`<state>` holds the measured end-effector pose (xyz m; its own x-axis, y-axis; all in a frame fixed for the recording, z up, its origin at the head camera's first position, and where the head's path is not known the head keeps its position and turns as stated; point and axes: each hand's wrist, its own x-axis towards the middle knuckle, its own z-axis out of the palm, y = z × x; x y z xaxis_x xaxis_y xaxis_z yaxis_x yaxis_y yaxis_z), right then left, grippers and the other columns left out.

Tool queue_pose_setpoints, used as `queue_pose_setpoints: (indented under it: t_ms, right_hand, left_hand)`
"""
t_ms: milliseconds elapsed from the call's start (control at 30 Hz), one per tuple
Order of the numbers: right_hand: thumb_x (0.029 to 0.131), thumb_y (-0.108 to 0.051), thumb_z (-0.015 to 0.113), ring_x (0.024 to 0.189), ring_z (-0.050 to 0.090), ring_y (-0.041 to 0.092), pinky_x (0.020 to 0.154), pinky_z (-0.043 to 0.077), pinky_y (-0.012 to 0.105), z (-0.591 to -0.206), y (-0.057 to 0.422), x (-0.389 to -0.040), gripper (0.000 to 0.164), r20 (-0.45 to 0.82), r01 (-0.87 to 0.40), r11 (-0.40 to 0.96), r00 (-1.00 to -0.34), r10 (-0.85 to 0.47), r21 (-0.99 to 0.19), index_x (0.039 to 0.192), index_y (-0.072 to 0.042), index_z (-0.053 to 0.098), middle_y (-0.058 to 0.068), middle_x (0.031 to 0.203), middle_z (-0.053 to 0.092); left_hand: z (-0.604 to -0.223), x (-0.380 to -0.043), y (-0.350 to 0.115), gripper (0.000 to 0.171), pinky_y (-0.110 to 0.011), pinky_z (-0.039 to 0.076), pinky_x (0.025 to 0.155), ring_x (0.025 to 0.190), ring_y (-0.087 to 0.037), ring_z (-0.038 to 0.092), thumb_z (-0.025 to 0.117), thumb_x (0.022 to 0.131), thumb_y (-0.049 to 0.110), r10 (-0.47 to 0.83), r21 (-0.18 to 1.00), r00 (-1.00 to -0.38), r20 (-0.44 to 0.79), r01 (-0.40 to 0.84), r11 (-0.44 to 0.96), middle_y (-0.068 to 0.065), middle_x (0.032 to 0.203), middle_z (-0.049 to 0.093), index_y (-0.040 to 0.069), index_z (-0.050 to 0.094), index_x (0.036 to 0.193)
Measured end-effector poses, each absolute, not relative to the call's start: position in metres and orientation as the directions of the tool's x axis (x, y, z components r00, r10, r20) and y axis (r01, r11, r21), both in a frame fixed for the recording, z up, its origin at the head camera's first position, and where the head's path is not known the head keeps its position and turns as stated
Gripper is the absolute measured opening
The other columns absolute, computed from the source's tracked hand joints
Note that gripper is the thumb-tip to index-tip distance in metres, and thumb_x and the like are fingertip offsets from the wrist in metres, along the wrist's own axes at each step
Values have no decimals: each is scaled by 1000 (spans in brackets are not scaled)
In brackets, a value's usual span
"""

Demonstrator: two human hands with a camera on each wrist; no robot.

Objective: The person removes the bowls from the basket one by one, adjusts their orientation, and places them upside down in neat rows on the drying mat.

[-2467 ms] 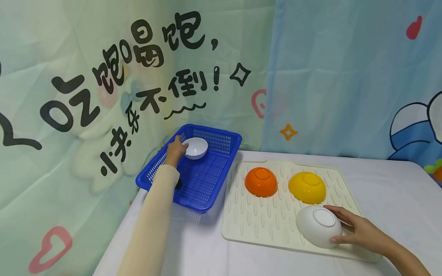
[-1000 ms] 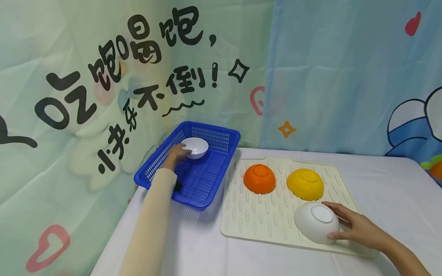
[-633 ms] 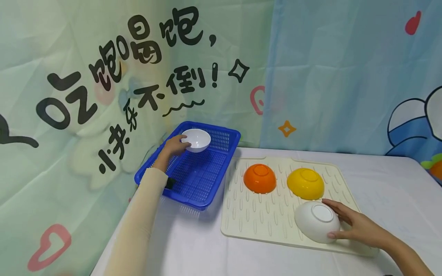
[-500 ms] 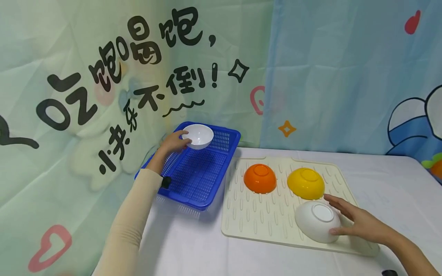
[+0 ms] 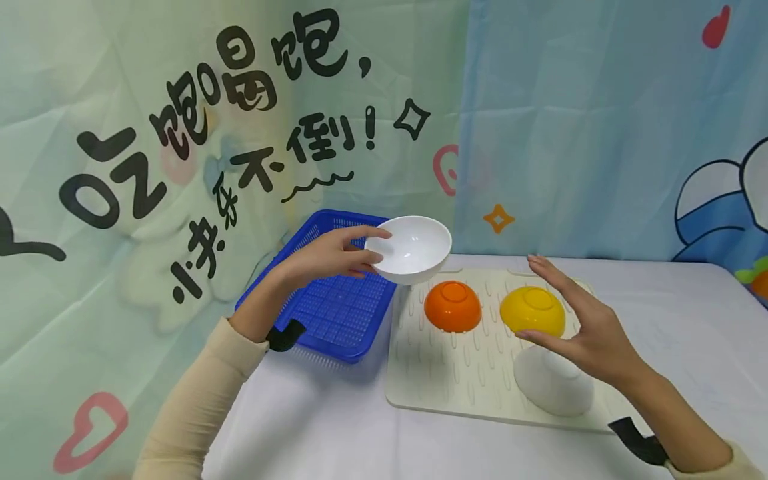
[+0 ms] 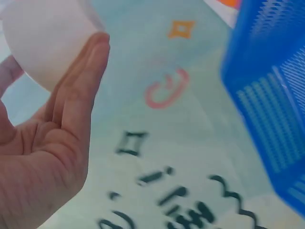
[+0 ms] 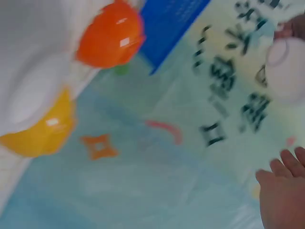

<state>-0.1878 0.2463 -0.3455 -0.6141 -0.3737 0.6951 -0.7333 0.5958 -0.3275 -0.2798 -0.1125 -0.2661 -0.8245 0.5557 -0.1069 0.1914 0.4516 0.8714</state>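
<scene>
My left hand point(image 5: 333, 257) pinches the rim of a white bowl point(image 5: 414, 250), held right side up in the air between the blue basket and the mat. In the left wrist view the fingers point(image 6: 78, 90) lie along the outside of that bowl point(image 6: 50, 40). My right hand point(image 5: 591, 330) holds nothing; its thumb and fingers are spread apart in the air above an upside-down white bowl point(image 5: 552, 383). That bowl rests on the cream draining mat point(image 5: 432, 393). Behind it on the mat, also upside down, are an orange bowl point(image 5: 453, 307) and a yellow bowl point(image 5: 531, 308).
The blue plastic basket point(image 5: 327, 320) stands at the left against the printed curtain point(image 5: 372, 180), and its inside shows no bowl. A white cloth point(image 5: 336, 427) covers the table. Black bands are on both wrists.
The left hand has lifted the white bowl out of the blue basket and carried it to the right. The right hand has let go of the other white bowl and risen from it.
</scene>
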Motion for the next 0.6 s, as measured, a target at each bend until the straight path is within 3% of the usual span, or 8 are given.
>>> queue_pose_setpoints:
  t_ms: [100, 200, 333, 433, 533, 600]
  right_hand:
    - [81, -52, 60, 130, 35, 24, 103, 28, 21, -333, 224, -183, 79, 793, -832, 514, -452, -408, -209, 129, 9, 45, 22, 135, 43]
    - [85, -47, 59, 128, 38, 29, 101, 32, 23, -322, 202, -173, 72, 867, -887, 451, -301, -398, -101, 121, 14, 47, 27, 129, 46]
    - [86, -36, 62, 124, 43, 30, 99, 35, 26, -314, 178, -158, 59, 942, -931, 364, -98, -322, 27, 115, 14, 49, 26, 125, 50]
    - [88, -29, 62, 122, 46, 27, 100, 35, 28, -312, 166, -149, 47, 964, -934, 328, 56, -258, 142, 112, 10, 50, 21, 124, 52]
    - [91, -25, 59, 120, 48, 24, 100, 36, 28, -316, 161, -146, 38, 962, -906, 345, 184, -200, 245, 109, 6, 49, 17, 121, 54]
    - [91, -24, 59, 116, 52, 26, 98, 37, 29, -334, 170, -151, 35, 954, -879, 376, 242, -178, 293, 107, 5, 48, 18, 117, 56]
  left_hand:
    - [-257, -262, -104, 41, -31, 52, 78, 94, -18, 63, 61, 90, 21, 624, 876, -773, -115, 217, 430, -5, 122, 53, 23, 52, 131]
    - [-251, -245, -97, 42, -30, 52, 78, 95, -20, 62, 61, 90, 20, 701, 882, -705, -113, 253, 397, -6, 118, 55, 22, 52, 131]
    - [-243, -221, -90, 44, -28, 52, 78, 86, -20, 61, 62, 90, 18, 798, 889, -594, -100, 306, 340, -6, 83, 60, 22, 51, 132]
    - [-238, -206, -86, 44, -21, 46, 66, 63, -15, 52, 62, 90, 18, 852, 882, -517, -80, 362, 303, -2, 59, 48, 24, 51, 132]
    - [-233, -196, -84, 43, -24, 30, 52, 51, -13, 33, 62, 89, 18, 885, 869, -463, -51, 417, 268, 2, 55, 37, 25, 51, 131]
    - [-232, -190, -82, 43, -24, 27, 51, 50, -13, 32, 63, 89, 18, 897, 871, -441, -44, 423, 251, 1, 54, 37, 24, 52, 130]
